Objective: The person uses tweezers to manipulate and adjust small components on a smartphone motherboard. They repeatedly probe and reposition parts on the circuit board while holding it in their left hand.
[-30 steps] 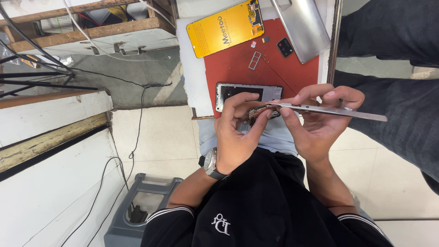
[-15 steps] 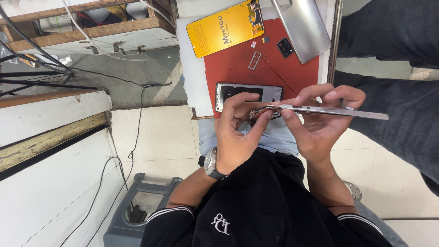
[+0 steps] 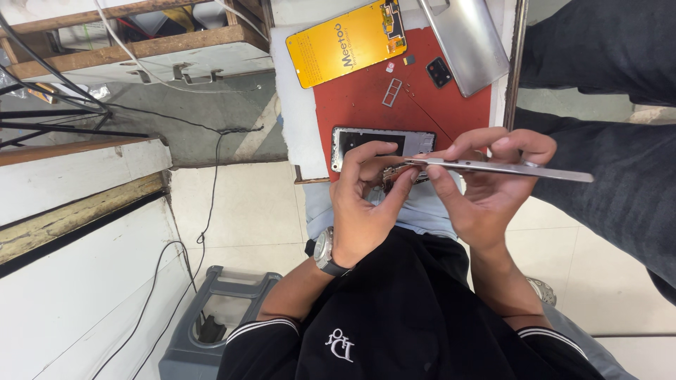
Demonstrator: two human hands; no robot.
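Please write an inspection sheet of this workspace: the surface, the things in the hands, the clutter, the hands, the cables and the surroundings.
Surface: red mat on a white bench top.
Things in hand: thin silver phone panel, held edge-on and roughly level; a small part at its left end, too small to tell.
Clutter: open phone frame, yellow panel, silver back cover, SIM tray, small black camera part.
Hands: right hand grips the panel; left hand, with a wristwatch, pinches at its left end.
Cables: black cable hangs down to the floor.
Surroundings: grey stool, tiled floor, another person's dark trouser leg.
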